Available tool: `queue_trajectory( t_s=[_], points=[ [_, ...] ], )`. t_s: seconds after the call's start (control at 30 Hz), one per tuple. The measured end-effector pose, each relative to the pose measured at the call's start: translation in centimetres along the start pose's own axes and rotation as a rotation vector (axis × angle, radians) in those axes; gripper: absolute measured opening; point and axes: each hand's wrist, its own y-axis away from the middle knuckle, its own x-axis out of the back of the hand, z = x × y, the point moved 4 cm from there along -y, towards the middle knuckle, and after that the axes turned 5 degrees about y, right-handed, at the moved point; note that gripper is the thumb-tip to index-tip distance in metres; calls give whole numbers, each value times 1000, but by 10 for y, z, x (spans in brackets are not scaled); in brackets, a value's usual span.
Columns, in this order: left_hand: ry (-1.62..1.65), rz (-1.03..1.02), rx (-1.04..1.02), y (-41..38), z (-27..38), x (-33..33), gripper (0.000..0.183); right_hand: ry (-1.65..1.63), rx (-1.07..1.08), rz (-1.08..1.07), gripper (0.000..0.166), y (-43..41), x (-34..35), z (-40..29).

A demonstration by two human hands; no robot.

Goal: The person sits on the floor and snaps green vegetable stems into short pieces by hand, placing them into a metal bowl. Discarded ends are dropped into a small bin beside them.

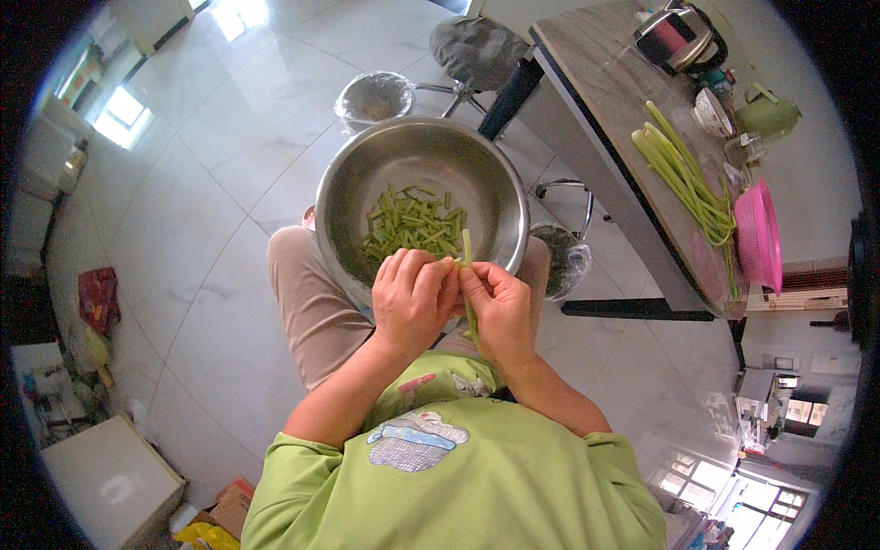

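My right hand [505, 306] grips a green celery stalk [467, 240] between thumb and fingers, its pale end pointing away from me and its lower part passing under the thumb. Close against it, my left hand [416, 292] pinches at the stalk with thumb and fingertips; a small pale bit shows there. Both hands are over the near rim of a large stainless steel basin [505, 179], which rests at my knees. Many short green celery pieces [416, 223] lie in a heap on the basin's bottom. My left fingertips are partly hidden behind the hand.
At right stands a table [591, 69] bearing more celery stalks [677, 172], a pink plastic basket [760, 234], a bowl [713, 113], a green jug [766, 113] and an electric kettle [677, 41]. Beyond the basin are a plastic-lined bin [377, 98] and a grey-covered stool [474, 51].
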Motion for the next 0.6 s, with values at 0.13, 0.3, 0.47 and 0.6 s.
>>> queue_trajectory(
  t_s=[0.13, 0.3, 0.47, 0.6],
  points=[
    [64, -26, 26, 0, 10, -4, 22, -226, 35, 94, 16, -3, 5, 15],
    [38, -75, -36, 1, 15, -8, 23, -479, -43, 113, 14, -1, 5, 16],
    [-18, -96, -74, 1, 22, -9, 22, -601, -89, 97, 16, 0, 6, 22],
    [-58, -93, -77, 1, 25, -8, 21, -642, -132, 94, 15, 2, 6, 17]
  ],
)
